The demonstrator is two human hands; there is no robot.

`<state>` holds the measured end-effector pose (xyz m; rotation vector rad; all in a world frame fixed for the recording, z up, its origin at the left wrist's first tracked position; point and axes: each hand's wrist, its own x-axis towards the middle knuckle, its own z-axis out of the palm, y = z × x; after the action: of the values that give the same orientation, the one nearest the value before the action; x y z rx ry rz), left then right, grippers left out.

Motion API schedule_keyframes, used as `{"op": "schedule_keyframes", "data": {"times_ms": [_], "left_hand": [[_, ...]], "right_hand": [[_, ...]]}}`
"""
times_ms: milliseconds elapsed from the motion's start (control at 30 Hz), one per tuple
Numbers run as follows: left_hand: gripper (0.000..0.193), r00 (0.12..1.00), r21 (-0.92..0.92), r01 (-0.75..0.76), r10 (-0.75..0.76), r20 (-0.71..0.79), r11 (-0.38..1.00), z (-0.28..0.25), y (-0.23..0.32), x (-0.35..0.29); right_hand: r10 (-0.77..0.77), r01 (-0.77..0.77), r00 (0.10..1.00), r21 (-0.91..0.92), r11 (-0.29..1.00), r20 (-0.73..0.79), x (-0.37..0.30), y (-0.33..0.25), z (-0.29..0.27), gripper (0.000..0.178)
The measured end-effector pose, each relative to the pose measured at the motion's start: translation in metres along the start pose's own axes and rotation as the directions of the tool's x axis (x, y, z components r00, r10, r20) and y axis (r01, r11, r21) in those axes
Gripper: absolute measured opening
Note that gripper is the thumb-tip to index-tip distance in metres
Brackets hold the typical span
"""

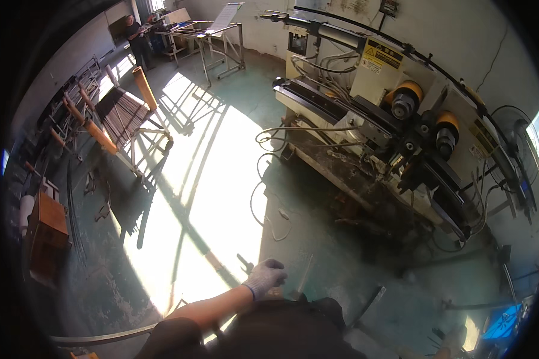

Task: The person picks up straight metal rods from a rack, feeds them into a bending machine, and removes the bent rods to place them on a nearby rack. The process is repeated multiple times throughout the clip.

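Note:
My left hand (266, 279), in a whitish knitted glove with a blue cuff edge, hangs in front of my dark-clothed body at the lower middle. Its fingers are curled in, and nothing shows in them; the palm side is hidden. Beneath it lies the floor (221, 197), part sunlit and part in shadow, and the hand touches no other thing that I can see. My right hand does not show. Ahead to the right stands a large cream machine (377, 90) with black rails, two orange-and-black cylindrical heads (405, 99) and loose cables.
A rack (135, 143) of thin dark rods with orange-brown posts stands at left, near a brown box (49, 221). A metal-frame table (209, 36) and another person (136, 42) are at the far back. A cable (257, 203) trails on the floor. Something blue (502, 323) lies lower right.

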<state>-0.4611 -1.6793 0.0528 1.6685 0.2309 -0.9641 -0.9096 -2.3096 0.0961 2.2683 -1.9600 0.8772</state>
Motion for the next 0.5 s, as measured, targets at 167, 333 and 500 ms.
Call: {"op": "schedule_keyframes", "data": {"times_ms": [167, 333, 500], "left_hand": [[0.045, 0.994, -0.29, 0.002, -0.033, -0.102, 0.957, -0.13, -0.005, 0.036], [0.036, 0.979, -0.581, -0.098, -0.028, -0.203, 0.808, -0.233, 0.0, 0.062], [0.032, 0.945, -0.538, 0.022, -0.194, -0.265, 0.843, -0.364, 0.008, 0.089]], "right_hand": [[-0.185, 0.088, 0.885, 0.236, 0.968, 0.428, -0.179, -0.268, 0.11, 0.038], [-0.127, 0.009, 0.606, 0.154, 0.988, 0.785, -0.353, -0.439, 0.193, 0.036], [-0.018, 0.045, 0.423, -0.001, 0.999, 0.906, -0.46, -0.58, 0.268, 0.035]]}}
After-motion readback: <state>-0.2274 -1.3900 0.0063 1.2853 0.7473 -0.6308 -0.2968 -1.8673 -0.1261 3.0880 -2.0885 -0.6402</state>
